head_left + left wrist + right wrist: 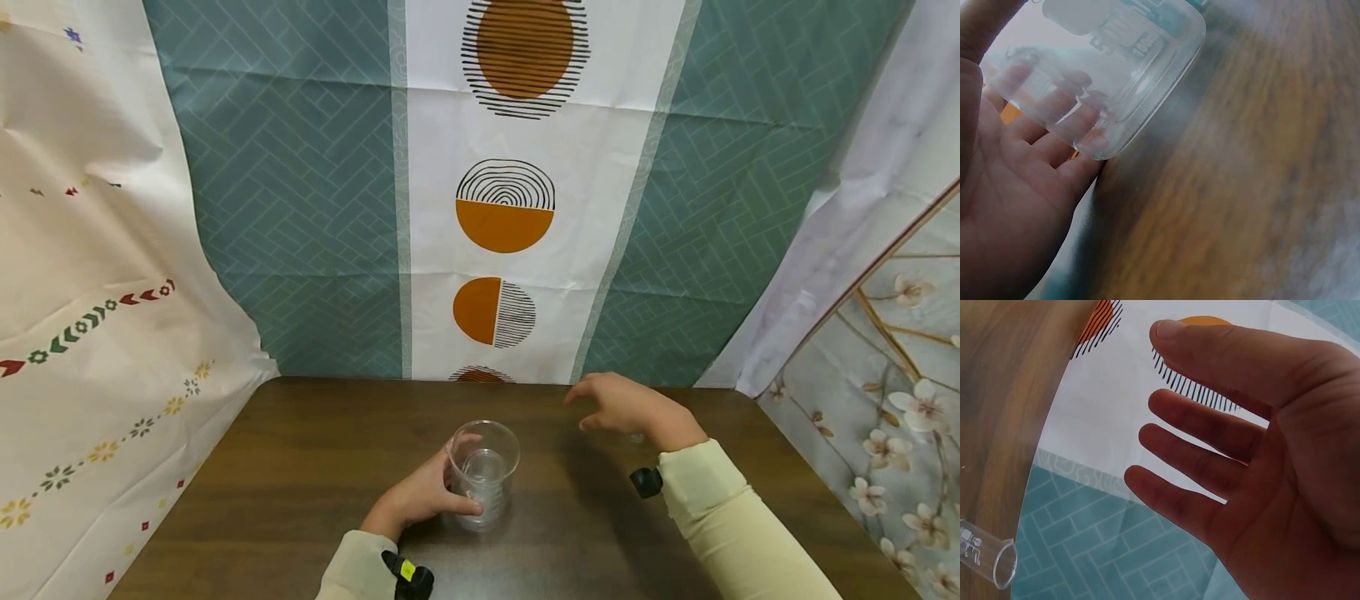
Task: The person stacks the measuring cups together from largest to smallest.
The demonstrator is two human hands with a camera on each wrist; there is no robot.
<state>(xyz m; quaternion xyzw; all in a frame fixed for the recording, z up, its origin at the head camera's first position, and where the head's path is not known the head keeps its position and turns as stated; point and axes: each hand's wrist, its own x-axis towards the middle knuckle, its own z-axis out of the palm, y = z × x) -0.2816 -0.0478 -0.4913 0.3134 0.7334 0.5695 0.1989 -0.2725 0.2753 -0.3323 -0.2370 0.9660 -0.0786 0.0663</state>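
Note:
My left hand [423,492] grips a clear beaker [498,492] from its left side, with the thumb across the front and the fingers behind. The beaker is about upright with its mouth up. White measuring marks show on its wall [1141,47] in the left wrist view. A round shape shows inside; I cannot tell whether it is a nested vessel. My right hand [630,408] is above the table at the right, holding nothing, fingers apart and slightly bent. A small clear beaker [988,556] with white marks is near it, mostly hidden by the right wrist in the head view.
Both hands are over a dark brown wooden table [315,467]. A green and white patterned cloth [300,208] hangs at its back edge. Printed cloths stand at the left [90,292] and at the right [885,417].

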